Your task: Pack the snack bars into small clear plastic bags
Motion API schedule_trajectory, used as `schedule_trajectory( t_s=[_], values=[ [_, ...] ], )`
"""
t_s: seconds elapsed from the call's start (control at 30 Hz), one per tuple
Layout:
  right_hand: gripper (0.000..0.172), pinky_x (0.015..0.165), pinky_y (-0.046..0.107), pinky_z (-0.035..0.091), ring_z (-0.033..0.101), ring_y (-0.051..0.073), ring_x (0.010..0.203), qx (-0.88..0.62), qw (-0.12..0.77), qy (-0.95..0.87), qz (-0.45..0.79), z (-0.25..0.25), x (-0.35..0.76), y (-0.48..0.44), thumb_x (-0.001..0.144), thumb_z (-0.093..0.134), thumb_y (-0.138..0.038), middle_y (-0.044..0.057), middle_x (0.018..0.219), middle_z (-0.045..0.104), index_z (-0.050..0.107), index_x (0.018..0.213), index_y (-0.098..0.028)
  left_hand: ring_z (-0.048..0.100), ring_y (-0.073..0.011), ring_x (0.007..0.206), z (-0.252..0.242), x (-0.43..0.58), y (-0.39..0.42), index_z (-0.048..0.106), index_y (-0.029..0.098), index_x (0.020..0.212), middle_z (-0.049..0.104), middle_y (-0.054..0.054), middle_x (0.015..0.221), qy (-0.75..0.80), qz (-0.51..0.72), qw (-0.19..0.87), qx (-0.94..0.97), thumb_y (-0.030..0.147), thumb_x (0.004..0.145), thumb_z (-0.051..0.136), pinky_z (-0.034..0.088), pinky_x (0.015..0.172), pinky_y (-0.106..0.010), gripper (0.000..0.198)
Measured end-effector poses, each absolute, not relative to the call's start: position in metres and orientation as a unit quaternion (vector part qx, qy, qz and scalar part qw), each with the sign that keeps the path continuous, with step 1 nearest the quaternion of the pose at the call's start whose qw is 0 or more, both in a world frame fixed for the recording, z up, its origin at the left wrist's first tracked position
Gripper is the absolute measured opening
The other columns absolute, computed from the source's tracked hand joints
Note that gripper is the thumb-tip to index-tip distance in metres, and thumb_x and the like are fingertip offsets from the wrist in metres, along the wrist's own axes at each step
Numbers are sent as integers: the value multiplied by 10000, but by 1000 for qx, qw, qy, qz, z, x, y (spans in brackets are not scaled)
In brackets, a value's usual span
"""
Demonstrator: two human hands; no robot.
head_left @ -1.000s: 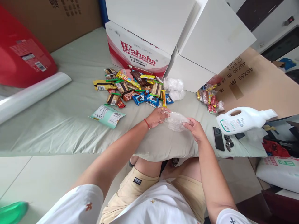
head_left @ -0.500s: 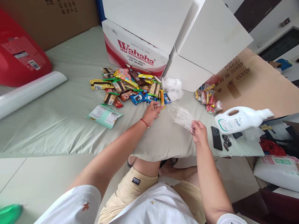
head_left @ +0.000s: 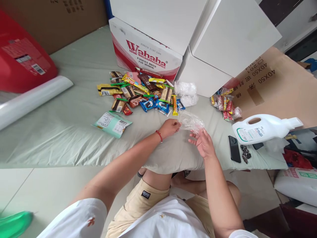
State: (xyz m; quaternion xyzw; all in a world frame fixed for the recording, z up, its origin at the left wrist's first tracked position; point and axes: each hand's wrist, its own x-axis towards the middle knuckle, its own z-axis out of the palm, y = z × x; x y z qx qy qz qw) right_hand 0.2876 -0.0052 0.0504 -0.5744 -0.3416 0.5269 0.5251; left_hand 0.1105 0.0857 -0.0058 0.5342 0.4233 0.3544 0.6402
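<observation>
A clear plastic bag [head_left: 189, 121] is stretched between my two hands, just above the cloth. My left hand [head_left: 170, 128], with a red cord on its wrist, pinches the bag's left edge. At the other end, my right hand [head_left: 203, 142] has its fingers spread, palm turned up, with fingertips against the bag's right edge. Just beyond the bag lies a pile of wrapped snacks: a yellow stick packet [head_left: 174, 105], blue packets [head_left: 162, 106] and a chocolate-brown bar [head_left: 147, 81]. Two bundled clear bags [head_left: 185, 88] sit right of the pile.
A light green pouch [head_left: 112, 124] lies left on the cloth. Rightward are bagged red and yellow snacks [head_left: 225, 104], a white detergent bottle [head_left: 264, 129], a phone [head_left: 234, 149] and keys [head_left: 245, 154]. Behind stands a Wahaha carton [head_left: 148, 54]; a plastic roll [head_left: 37, 99] lies far left.
My left hand has moved from the yellow packet toward me and now pinches the bag. My right hand has shifted left and its fingers have spread. The bag has moved nearer the left hand.
</observation>
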Motion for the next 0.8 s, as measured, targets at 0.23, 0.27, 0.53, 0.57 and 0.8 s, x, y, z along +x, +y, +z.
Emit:
schedule_trajectory(
  t_s=[0.23,0.27,0.53,0.57,0.8],
  values=[
    [398,539,189,538,550,79,605,-609,514,-307,521,46,298,-15,621,941,-453,-16,721,647,726,826,-188,429,-64,444,4,108,86,476,189,663,545,38,597,407,385,678,475,340,945,536,325,478,-207,325],
    [388,525,181,526,541,76,600,-610,515,-306,519,46,300,-15,630,936,-454,-19,716,639,731,825,-189,424,-61,444,5,108,86,480,186,664,545,37,599,404,391,686,463,338,942,545,324,477,-205,323],
    [380,497,170,479,517,76,602,-625,486,-333,512,40,307,-26,650,917,-476,-22,706,612,713,788,-187,407,-45,421,5,105,90,477,186,686,553,43,586,401,445,719,353,370,897,620,266,437,-186,315],
    [385,494,173,475,514,77,601,-628,484,-334,510,40,308,-29,647,917,-481,-22,703,609,709,786,-188,408,-44,417,5,104,91,472,188,686,555,43,585,398,451,721,343,379,889,630,256,429,-184,320],
    [393,516,208,488,531,97,610,-658,480,-371,446,32,319,-46,693,873,-529,-14,703,620,702,805,-194,429,-41,385,10,98,95,444,192,665,559,27,548,391,453,758,262,377,837,700,173,373,-172,359]
  ],
)
